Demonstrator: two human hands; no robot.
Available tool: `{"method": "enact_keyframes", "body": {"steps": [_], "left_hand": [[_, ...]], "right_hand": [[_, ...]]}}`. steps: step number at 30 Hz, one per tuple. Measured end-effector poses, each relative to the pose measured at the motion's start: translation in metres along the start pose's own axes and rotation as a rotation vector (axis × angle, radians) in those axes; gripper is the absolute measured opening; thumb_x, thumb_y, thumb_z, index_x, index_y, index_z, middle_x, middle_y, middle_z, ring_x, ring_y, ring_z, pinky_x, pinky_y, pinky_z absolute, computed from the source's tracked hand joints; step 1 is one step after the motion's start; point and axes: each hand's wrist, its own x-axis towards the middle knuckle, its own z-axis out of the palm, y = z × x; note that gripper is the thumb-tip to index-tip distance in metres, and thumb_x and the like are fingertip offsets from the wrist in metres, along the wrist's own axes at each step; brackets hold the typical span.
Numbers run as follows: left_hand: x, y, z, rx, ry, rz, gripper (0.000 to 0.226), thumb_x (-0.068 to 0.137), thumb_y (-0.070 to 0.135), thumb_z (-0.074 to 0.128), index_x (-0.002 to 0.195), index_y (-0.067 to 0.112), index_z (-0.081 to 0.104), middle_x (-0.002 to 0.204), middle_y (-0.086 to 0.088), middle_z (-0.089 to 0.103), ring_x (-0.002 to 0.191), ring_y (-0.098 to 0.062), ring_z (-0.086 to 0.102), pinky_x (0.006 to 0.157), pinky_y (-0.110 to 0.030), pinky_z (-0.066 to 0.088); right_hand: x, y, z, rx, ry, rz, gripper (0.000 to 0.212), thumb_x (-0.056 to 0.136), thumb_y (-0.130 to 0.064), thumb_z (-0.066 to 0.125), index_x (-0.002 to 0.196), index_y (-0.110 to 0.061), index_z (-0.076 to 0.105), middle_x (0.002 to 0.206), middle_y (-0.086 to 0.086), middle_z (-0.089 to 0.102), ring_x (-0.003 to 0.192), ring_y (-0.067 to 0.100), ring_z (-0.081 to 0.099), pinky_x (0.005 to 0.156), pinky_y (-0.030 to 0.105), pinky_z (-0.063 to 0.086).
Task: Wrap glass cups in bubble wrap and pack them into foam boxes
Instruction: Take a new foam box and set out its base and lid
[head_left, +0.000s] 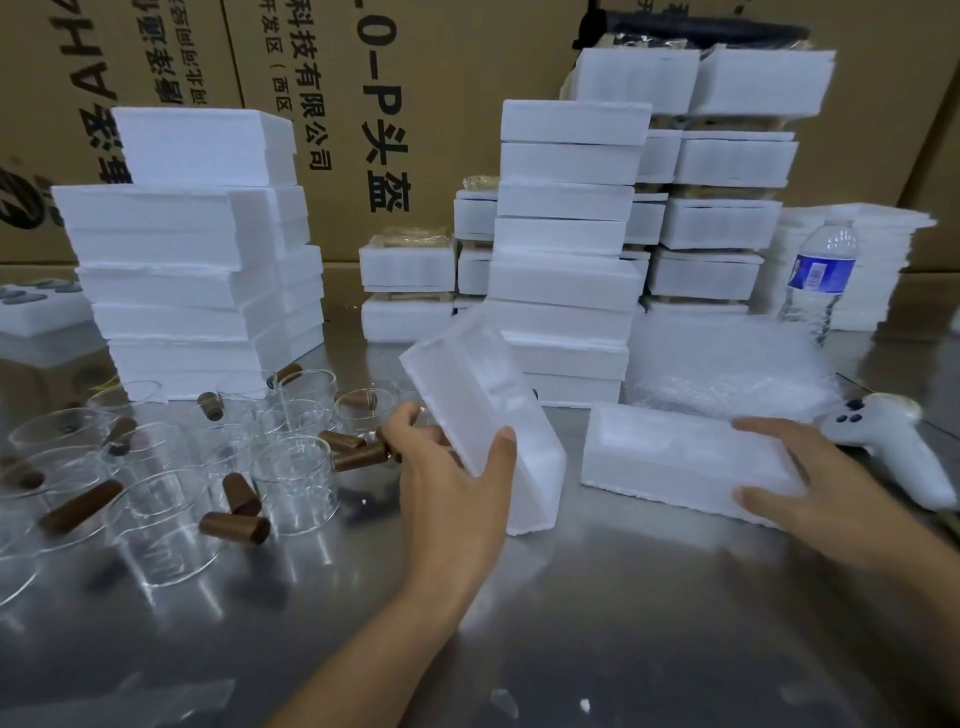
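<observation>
Left hand (447, 467) grips tilted foam lid (483, 405); right hand (810, 478) clasps foam box (675, 457), contents unclear.

White foam, clear glass, brown handles on a grey bench

The foam boxes (566, 124) are plain white; the bubble wrap (727, 364) is clear with a dotted bubble pattern. The glass cups (296, 483) are clear, with dark brown handles (234, 527). The bench (623, 597) is shiny grey metal. The cartons (467, 52) behind are tan with black print. The water bottle (821, 275) has a blue label; the controller (883, 447) is white.
</observation>
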Motion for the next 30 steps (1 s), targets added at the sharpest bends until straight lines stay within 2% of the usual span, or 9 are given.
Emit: {"method": "enact_keyframes", "body": {"steps": [3, 6, 8, 11, 15, 19, 21, 25, 30], "left_hand": [[-0.001, 0.001, -0.005, 0.022, 0.014, -0.009, 0.088, 0.077, 0.027, 0.075, 0.138, 0.033, 0.011, 0.101, 0.016, 0.060, 0.088, 0.001, 0.062, 0.066, -0.009, 0.045], [-0.001, 0.005, -0.009, 0.013, 0.017, -0.029, 0.105, 0.074, 0.026, 0.077, 0.142, 0.043, -0.002, 0.096, 0.011, 0.062, 0.084, 0.000, 0.062, 0.058, -0.004, 0.044], [-0.002, 0.008, -0.009, 0.002, 0.001, -0.027, 0.109, 0.074, 0.026, 0.077, 0.140, 0.051, -0.006, 0.103, 0.005, 0.064, 0.089, -0.007, 0.064, 0.067, -0.014, 0.049], [-0.004, 0.010, -0.009, 0.024, -0.004, -0.026, 0.108, 0.071, 0.029, 0.078, 0.136, 0.056, -0.003, 0.111, 0.002, 0.063, 0.092, -0.015, 0.065, 0.077, -0.043, 0.056], [-0.006, 0.006, -0.005, -0.031, -0.031, -0.056, 0.091, 0.068, 0.029, 0.081, 0.127, 0.048, 0.015, 0.111, 0.007, 0.061, 0.093, -0.017, 0.066, 0.074, -0.048, 0.057], [-0.008, 0.005, -0.002, -0.023, -0.044, -0.047, 0.079, 0.067, 0.034, 0.081, 0.114, 0.046, 0.019, 0.106, 0.015, 0.058, 0.085, -0.002, 0.065, 0.073, -0.032, 0.056], [-0.007, 0.009, -0.003, -0.038, -0.020, -0.042, 0.076, 0.067, 0.038, 0.079, 0.115, 0.043, 0.019, 0.107, 0.014, 0.055, 0.085, 0.000, 0.063, 0.072, -0.028, 0.054], [0.004, 0.014, -0.011, -0.075, 0.110, 0.037, 0.067, 0.076, 0.030, 0.074, 0.120, 0.029, 0.024, 0.111, 0.002, 0.047, 0.098, -0.002, 0.054, 0.081, -0.020, 0.048], [0.008, 0.011, -0.017, 0.109, 0.045, 0.072, 0.038, 0.082, 0.020, 0.069, 0.106, 0.029, 0.041, 0.094, 0.010, 0.053, 0.092, -0.004, 0.053, 0.072, -0.020, 0.043]], "right_hand": [[0.000, -0.002, 0.002, -0.124, 0.076, -0.006, 0.041, 0.075, -0.003, 0.069, 0.102, -0.033, 0.059, 0.127, 0.003, 0.055, 0.125, 0.022, 0.043, 0.108, 0.040, 0.030], [-0.004, -0.017, 0.012, -0.175, 0.264, -0.131, 0.040, 0.075, -0.005, 0.069, 0.104, -0.031, 0.057, 0.118, 0.000, 0.058, 0.117, 0.026, 0.049, 0.101, 0.043, 0.035], [-0.011, -0.037, 0.028, -0.165, 0.313, -0.299, 0.039, 0.079, -0.017, 0.070, 0.113, -0.029, 0.056, 0.117, -0.009, 0.053, 0.117, 0.020, 0.046, 0.099, 0.033, 0.031], [-0.021, -0.065, 0.061, -0.228, 0.115, -0.483, 0.055, 0.081, -0.053, 0.056, 0.130, -0.030, 0.046, 0.129, -0.015, 0.039, 0.128, 0.007, 0.030, 0.108, 0.033, 0.020], [-0.015, -0.069, 0.089, -0.318, -0.031, -0.466, 0.066, 0.081, -0.066, 0.047, 0.139, -0.040, 0.028, 0.150, -0.013, 0.017, 0.138, 0.001, -0.001, 0.110, 0.021, -0.018], [-0.010, -0.058, 0.091, -0.183, 0.018, -0.421, 0.026, 0.084, -0.046, 0.059, 0.106, -0.033, 0.057, 0.140, -0.013, 0.035, 0.134, -0.001, 0.013, 0.116, 0.034, 0.005], [-0.008, -0.051, 0.088, -0.117, -0.003, -0.399, 0.013, 0.085, -0.040, 0.061, 0.095, -0.038, 0.053, 0.129, -0.023, 0.039, 0.135, -0.004, 0.019, 0.116, 0.031, 0.004], [-0.010, -0.043, 0.077, -0.020, -0.044, -0.348, 0.024, 0.085, -0.031, 0.065, 0.089, -0.046, 0.045, 0.123, -0.036, 0.041, 0.133, -0.012, 0.022, 0.111, 0.014, 0.000], [-0.015, -0.041, 0.066, 0.028, -0.033, -0.319, 0.026, 0.079, -0.024, 0.072, 0.088, -0.039, 0.053, 0.121, -0.029, 0.049, 0.130, -0.015, 0.025, 0.116, 0.039, 0.016]]}}
